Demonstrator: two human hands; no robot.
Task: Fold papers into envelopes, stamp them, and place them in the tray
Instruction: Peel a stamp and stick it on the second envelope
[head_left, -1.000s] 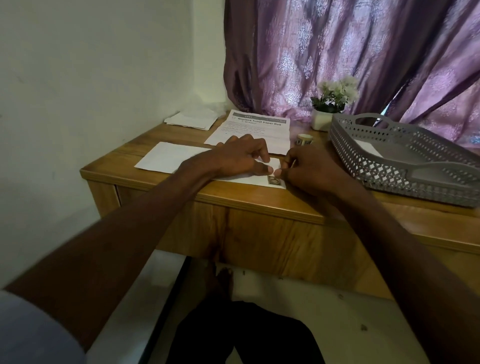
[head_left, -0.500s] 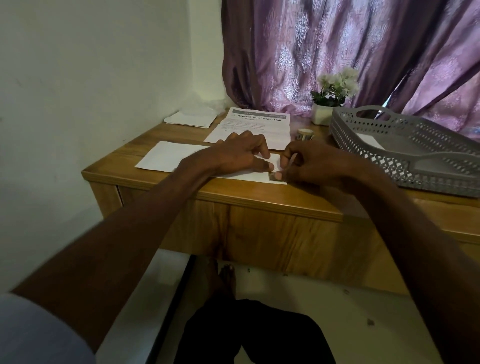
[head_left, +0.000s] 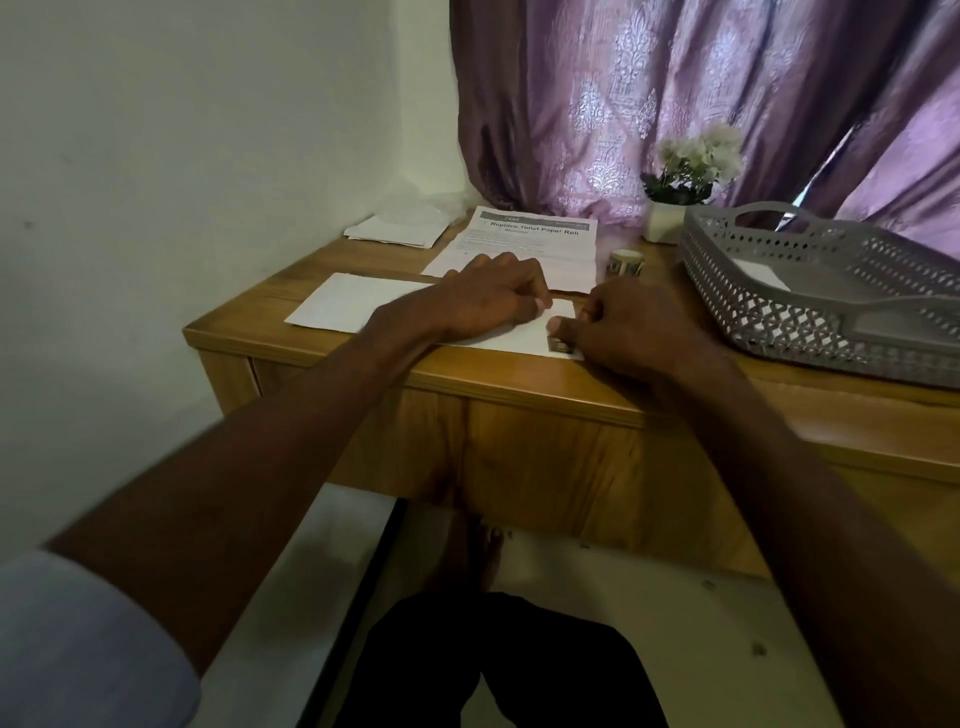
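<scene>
A white folded envelope (head_left: 337, 306) lies along the front edge of the wooden desk (head_left: 519, 379). My left hand (head_left: 493, 299) rests on its middle, bent fingertips pressing it flat. My right hand (head_left: 634, 327) sits at the envelope's right end with its fingers curled. Its thumb tip touches the paper just above a small dark stamp (head_left: 559, 344) at the near right corner. The grey lattice tray (head_left: 779, 322) stands to the right with a white envelope (head_left: 761, 273) inside.
A printed sheet (head_left: 535, 244) lies behind my hands, with a small roll (head_left: 626, 262) beside it. More folded papers (head_left: 397, 228) are at the back left corner. A white flower pot (head_left: 665, 221) stands against the purple curtain. The wall is on the left.
My right hand has slid slightly right along the envelope's corner, and the stamp now shows below its thumb. My left hand stays on the envelope.
</scene>
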